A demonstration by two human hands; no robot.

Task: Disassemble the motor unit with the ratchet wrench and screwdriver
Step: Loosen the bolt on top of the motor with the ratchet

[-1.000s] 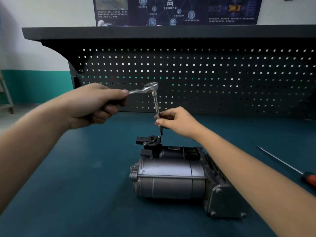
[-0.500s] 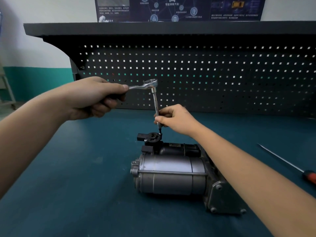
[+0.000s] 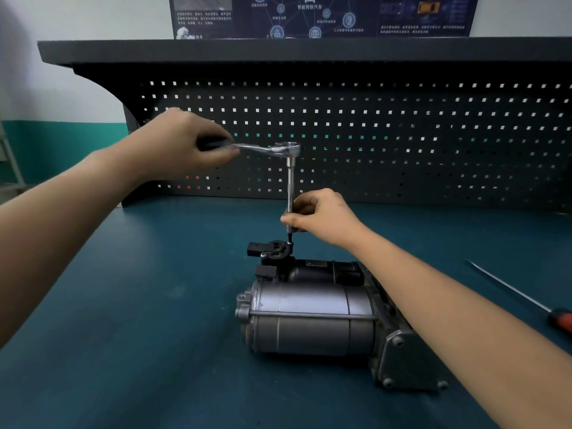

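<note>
Fingers of the left hand (image 3: 182,147) gripped the ratchet wrench (image 3: 278,150) handle while the right hand (image 3: 318,216) pinched its extension above the motor unit (image 3: 309,317).

Both arms reach forward, left hand (image 3: 185,145) raised and fisted, right hand (image 3: 323,219) lower, fingertips (image 3: 287,218) pinched.

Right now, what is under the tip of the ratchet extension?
The black connector part on top of the motor unit, at its right edge. Any screw head is covered by the tip; the right hand pinches the shaft above.
</note>
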